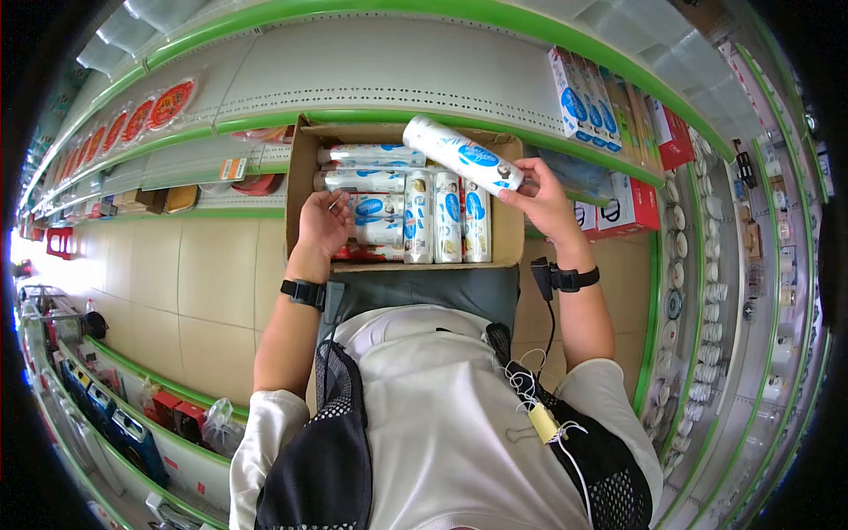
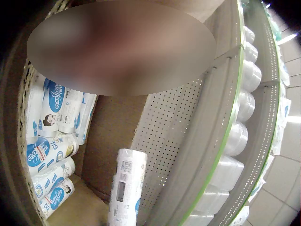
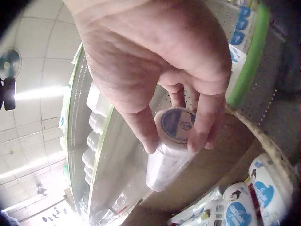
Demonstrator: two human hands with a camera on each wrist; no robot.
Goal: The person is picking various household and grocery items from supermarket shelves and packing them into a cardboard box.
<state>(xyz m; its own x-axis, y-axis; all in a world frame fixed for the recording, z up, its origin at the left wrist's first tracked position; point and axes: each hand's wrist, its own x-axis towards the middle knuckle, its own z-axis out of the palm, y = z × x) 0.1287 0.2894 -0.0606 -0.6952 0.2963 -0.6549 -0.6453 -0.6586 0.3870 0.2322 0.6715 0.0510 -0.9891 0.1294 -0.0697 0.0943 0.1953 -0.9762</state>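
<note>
My right hand (image 1: 541, 203) grips one end of a white, plastic-wrapped roll (image 1: 464, 155) with a blue label. The roll slants over the far right part of an open cardboard box (image 1: 504, 256). In the right wrist view, thumb and fingers (image 3: 207, 123) close round the roll's round end (image 3: 178, 124). Similar wrapped rolls (image 1: 450, 216) lie inside the box, some sideways and some lengthwise. My left hand (image 1: 325, 223) is at the box's left side, fingers loosely curled with nothing held, near the rolls. A blur hides it in the left wrist view.
A grey shelf (image 1: 353, 75) with green edging runs behind the box. Blue-and-white boxes (image 1: 585, 99) stand on it at the right, and red round packs (image 1: 170, 103) at the left. More stocked shelves (image 1: 707, 291) line the right side, with tiled floor (image 1: 216, 283) at the left.
</note>
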